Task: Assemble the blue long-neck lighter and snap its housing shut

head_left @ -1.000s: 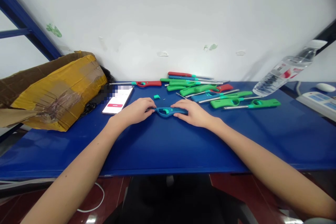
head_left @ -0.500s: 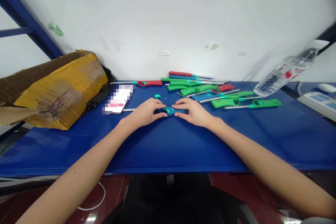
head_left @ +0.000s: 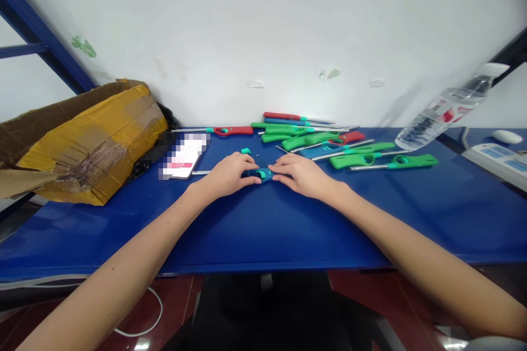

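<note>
A blue lighter [head_left: 265, 174] with a teal trigger lies low over the table, its metal tube pointing left. My left hand [head_left: 234, 174] pinches it near the trigger, thumb below and fingers above. At its other end my right hand [head_left: 300, 173] grips the blue handle, hiding most of it. A small teal piece [head_left: 246, 151] rests just behind my left hand. Behind my right hand lie several green lighters [head_left: 352, 160], together with red ones [head_left: 282, 115] and blue ones. Another red lighter [head_left: 233, 130] sits further left by the wall.
A phone [head_left: 185, 156] lies left of my left hand. At the far left is a cardboard box [head_left: 94, 148] with yellow tape. On the right, a water bottle [head_left: 447, 109] appears tilted, near a white device [head_left: 500, 159] and a white mouse [head_left: 507, 136]. The blue table's front edge [head_left: 263, 269] runs below my forearms.
The view has shifted slightly. My right hand has slid a little left along the blue lighter, covering more of its handle. My left hand keeps its hold.
</note>
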A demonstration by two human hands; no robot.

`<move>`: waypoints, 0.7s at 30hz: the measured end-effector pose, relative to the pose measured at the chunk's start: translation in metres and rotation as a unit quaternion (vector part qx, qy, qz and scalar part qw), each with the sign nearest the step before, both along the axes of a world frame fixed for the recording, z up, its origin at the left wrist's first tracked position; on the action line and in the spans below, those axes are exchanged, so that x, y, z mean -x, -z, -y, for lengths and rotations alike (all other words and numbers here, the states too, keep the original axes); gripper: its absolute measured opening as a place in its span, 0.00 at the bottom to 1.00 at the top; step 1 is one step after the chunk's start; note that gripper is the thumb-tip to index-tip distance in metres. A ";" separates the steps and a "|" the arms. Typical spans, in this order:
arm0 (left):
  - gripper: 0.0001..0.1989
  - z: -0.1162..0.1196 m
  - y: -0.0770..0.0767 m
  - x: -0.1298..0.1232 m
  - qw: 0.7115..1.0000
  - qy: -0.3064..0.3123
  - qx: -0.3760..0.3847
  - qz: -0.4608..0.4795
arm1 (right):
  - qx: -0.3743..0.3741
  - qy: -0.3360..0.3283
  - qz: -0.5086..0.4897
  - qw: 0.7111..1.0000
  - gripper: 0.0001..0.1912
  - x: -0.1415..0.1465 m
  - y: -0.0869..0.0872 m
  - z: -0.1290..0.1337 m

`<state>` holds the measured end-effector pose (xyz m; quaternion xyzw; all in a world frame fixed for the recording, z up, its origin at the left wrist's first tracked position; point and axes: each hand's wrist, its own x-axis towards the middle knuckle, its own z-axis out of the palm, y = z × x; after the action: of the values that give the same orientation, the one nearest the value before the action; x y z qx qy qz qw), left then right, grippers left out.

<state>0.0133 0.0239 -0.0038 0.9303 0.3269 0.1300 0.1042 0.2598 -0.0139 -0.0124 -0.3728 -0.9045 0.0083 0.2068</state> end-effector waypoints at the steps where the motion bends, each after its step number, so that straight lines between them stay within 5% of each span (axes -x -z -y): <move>1: 0.18 0.000 0.000 0.000 1.000 0.001 -0.002 0.000 | 0.006 0.004 -0.009 1.000 0.15 0.000 0.002 0.000; 8: 0.16 0.002 0.001 0.000 0.999 -0.009 0.025 0.038 | 0.069 0.030 -0.104 0.992 0.14 0.000 0.005 0.001; 12: 0.19 0.008 -0.001 -0.001 0.998 -0.033 0.027 0.050 | 0.100 0.056 -0.176 0.978 0.22 0.002 0.001 0.005; 21: 0.15 0.025 0.003 -0.010 0.992 0.011 -0.122 0.021 | 0.031 0.007 -0.171 0.985 0.13 0.005 0.005 0.009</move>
<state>0.0237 -0.0013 -0.0064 0.9366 0.2960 0.1878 -0.0019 0.2545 -0.0230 -0.0177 -0.3783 -0.8524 0.0987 0.3473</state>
